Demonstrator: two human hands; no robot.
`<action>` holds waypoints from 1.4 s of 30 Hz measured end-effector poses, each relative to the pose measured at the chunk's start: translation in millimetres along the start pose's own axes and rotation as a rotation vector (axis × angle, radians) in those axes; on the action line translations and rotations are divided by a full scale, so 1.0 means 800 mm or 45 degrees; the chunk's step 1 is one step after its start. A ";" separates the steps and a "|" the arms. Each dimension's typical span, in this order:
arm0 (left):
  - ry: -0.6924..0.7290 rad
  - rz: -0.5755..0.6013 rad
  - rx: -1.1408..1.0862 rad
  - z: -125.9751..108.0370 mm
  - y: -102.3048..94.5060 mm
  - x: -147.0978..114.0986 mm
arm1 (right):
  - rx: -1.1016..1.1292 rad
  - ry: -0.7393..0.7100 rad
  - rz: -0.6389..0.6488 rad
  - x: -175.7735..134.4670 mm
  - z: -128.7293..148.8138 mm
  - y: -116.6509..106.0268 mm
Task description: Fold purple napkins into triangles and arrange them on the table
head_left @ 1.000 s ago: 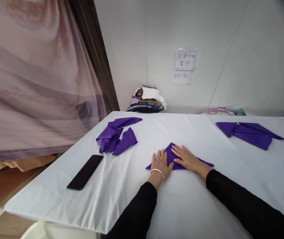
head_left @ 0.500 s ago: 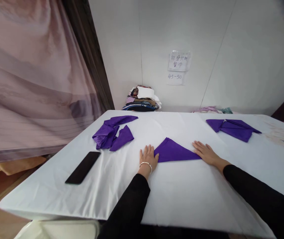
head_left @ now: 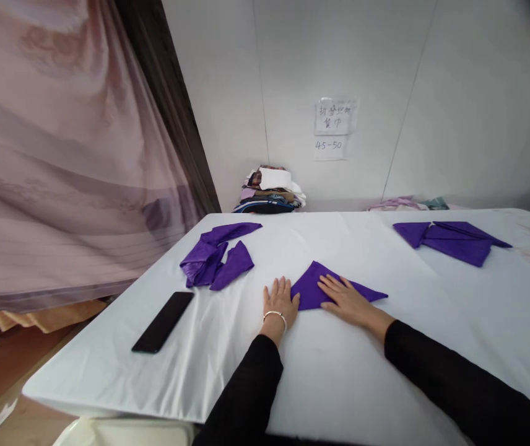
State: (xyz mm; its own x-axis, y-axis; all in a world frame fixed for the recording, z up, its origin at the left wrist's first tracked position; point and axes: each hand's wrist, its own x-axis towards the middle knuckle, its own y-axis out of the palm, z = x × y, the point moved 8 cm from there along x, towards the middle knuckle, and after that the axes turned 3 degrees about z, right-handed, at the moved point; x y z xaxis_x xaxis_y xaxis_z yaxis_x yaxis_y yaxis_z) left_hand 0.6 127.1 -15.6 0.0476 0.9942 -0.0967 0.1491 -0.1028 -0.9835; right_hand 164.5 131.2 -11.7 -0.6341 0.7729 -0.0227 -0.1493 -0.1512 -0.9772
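Note:
A purple napkin [head_left: 309, 290], folded into a triangle, lies flat on the white-covered table [head_left: 339, 365] with its peak pointing away from me. At its left corner rests my left hand [head_left: 280, 303], fingers stretched out and the thumb touching the cloth; a bracelet circles that wrist. My right hand [head_left: 345, 300] lies flat across the middle of the napkin with its fingers spread, covering part of it. The napkin's right corner sticks out beyond the right hand. Neither hand grips anything.
A crumpled purple cloth [head_left: 216, 257] lies at the table's far left, with a black phone [head_left: 163, 322] nearer me. Folded purple napkins [head_left: 455, 240] lie at the far right. Behind the table stands a clothes pile [head_left: 272, 191] by the wall. A pale bin [head_left: 125, 432] sits below the front edge.
My right hand has moved left from the napkin's right corner onto its middle. My left hand stays at the left corner. The view has shifted slightly.

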 end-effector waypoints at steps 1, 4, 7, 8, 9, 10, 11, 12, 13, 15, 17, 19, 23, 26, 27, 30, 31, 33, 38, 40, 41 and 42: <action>-0.005 0.000 -0.003 0.001 0.000 0.000 | -0.004 0.039 -0.001 -0.005 -0.017 -0.001; -0.024 0.001 -0.004 0.005 0.000 0.002 | -0.025 0.141 -0.010 -0.027 -0.064 -0.003; -0.069 -0.010 -0.002 0.015 -0.001 0.002 | -0.045 0.213 -0.010 -0.050 -0.096 -0.004; -0.089 -0.016 0.000 0.021 -0.002 0.002 | -0.051 0.233 -0.007 -0.056 -0.104 -0.004; -0.109 -0.025 0.003 0.027 -0.003 0.001 | -0.059 0.253 -0.003 -0.063 -0.112 -0.004; -0.127 -0.034 0.007 0.034 -0.004 0.000 | -0.067 0.276 0.002 -0.069 -0.119 -0.004; -0.141 -0.045 0.012 0.042 -0.005 -0.002 | -0.073 0.303 0.006 -0.075 -0.125 -0.004; -0.154 -0.055 0.018 0.049 -0.007 -0.004 | -0.076 0.334 0.011 -0.081 -0.131 -0.005; -0.171 -0.062 0.023 0.055 -0.008 -0.005 | -0.076 0.369 0.009 -0.086 -0.135 -0.006; -0.220 -0.072 0.028 0.066 -0.010 -0.008 | -0.083 0.418 -0.027 -0.092 -0.133 -0.009; -0.285 -0.103 0.012 0.069 -0.014 -0.011 | -0.106 0.382 -0.093 -0.090 -0.112 -0.014; -0.303 -0.144 -0.028 0.059 -0.019 -0.014 | -0.126 0.260 -0.144 -0.078 -0.074 -0.016; -0.078 -0.124 -0.025 0.011 -0.016 -0.012 | -0.069 0.018 -0.106 -0.041 -0.001 -0.006; -0.046 -0.045 0.008 0.004 -0.006 -0.011 | -0.003 -0.027 -0.048 -0.023 0.009 0.001; -0.060 -0.032 0.009 0.007 -0.004 -0.010 | 0.008 -0.016 -0.039 -0.022 0.003 0.002; -0.071 -0.051 -0.001 0.019 -0.003 -0.009 | 0.003 0.055 -0.030 -0.029 -0.030 0.002; -0.069 -0.057 -0.012 0.022 -0.004 -0.009 | -0.003 0.083 -0.028 -0.034 -0.042 0.001; -0.066 -0.084 -0.058 0.025 -0.008 -0.011 | -0.015 0.134 -0.022 -0.045 -0.064 0.000; -0.057 -0.191 -0.156 0.023 -0.029 -0.021 | -0.063 0.240 0.012 -0.065 -0.096 -0.004; -0.056 -0.198 -0.181 0.021 -0.034 -0.027 | -0.097 0.281 0.015 -0.068 -0.100 -0.008; -0.061 -0.195 -0.198 0.020 -0.035 -0.031 | -0.122 0.301 0.001 -0.069 -0.098 -0.011; -0.071 -0.188 -0.219 0.019 -0.035 -0.034 | -0.149 0.312 -0.024 -0.069 -0.094 -0.014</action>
State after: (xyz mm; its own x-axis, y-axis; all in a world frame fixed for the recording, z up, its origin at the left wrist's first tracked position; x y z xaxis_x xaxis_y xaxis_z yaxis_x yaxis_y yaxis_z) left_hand -19.6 103.5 12.3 -0.0407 0.9986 0.0334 0.3165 0.0446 -0.9476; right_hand 258.2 136.4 -15.6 -0.4271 0.9033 -0.0410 -0.0614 -0.0742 -0.9953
